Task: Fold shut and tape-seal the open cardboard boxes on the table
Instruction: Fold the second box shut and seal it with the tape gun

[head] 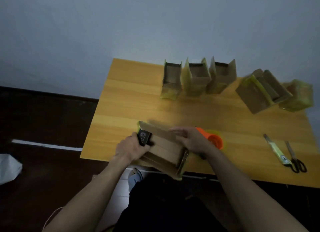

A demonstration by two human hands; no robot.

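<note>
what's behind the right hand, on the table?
An orange tape dispenser with a yellowish tape roll sits just beyond the right hand. The hand covers its near end, so its handle cannot be seen.

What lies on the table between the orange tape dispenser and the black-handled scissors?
In the head view, a long flat metal-tipped tool lies between the orange tape dispenser and the black-handled scissors, beside the scissors.

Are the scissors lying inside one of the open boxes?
No, the scissors lie flat on the bare table near its right edge, apart from every box.
</note>
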